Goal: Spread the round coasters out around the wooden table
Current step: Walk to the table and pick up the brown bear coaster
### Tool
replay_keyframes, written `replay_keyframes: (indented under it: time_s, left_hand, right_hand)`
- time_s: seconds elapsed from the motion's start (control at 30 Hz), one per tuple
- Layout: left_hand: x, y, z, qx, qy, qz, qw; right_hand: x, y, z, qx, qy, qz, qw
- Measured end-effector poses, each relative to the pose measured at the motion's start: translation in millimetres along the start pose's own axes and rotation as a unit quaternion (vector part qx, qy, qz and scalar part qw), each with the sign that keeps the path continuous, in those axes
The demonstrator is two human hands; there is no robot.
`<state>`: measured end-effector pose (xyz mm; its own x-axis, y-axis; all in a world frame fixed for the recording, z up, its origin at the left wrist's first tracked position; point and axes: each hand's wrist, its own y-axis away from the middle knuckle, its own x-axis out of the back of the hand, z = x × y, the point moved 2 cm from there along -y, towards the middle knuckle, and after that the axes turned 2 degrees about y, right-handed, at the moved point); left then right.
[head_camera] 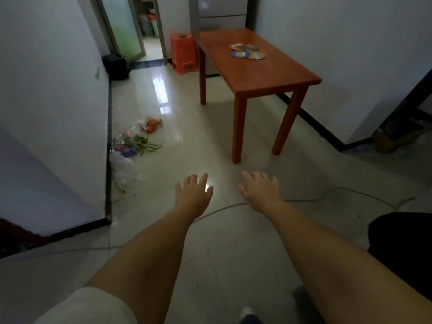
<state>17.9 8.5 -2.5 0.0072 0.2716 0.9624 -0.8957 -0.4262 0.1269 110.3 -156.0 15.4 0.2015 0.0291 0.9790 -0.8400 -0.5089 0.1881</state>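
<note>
Reaching forward over the tiled floor (210, 146), I hold both arms out in the lower middle of the frame. My left hand (192, 191) and my right hand (260, 190) are palm down with fingers spread, each grip open and holding nothing. The coasters (247, 51) lie in an overlapping cluster on the tabletop (264, 73) in the upper right of the frame, well apart from my hands. An orange stool (183, 53) stands just left of the table. Scattered litter and green stems (138, 141) lie on the floor by the left wall, and a thin cable (339, 190) crosses the floor near my right hand.
</note>
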Motion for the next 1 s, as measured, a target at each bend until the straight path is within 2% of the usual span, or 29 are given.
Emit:
replay_keyframes:
  time_s: [0.2, 0.5, 0.6, 0.77, 1.0]
  left_hand:
    - [1, -64, -6, 0.019, 0.012, -0.005, 1.000]
    - [45, -221, 15, 0.070, 0.025, 0.023, 0.997]
    - [57, -264, 18, 0.089, 0.047, 0.028, 0.994]
    - [74, -332, -11, 0.151, 0.078, 0.027, 0.985]
    - [108, -467, -68, 0.154, 0.056, 0.048, 0.985]
  right_hand:
    - [4, -64, 8, 0.005, -0.006, -0.021, 1.000]
    - [65, -227, 30, 0.052, 0.008, 0.007, 0.999]
    - [77, -278, 35, 0.059, 0.014, -0.008, 0.998]
    - [81, -360, 18, 0.084, 0.024, -0.025, 0.996]
    - [100, -512, -34, 0.106, 0.035, -0.009, 0.994]
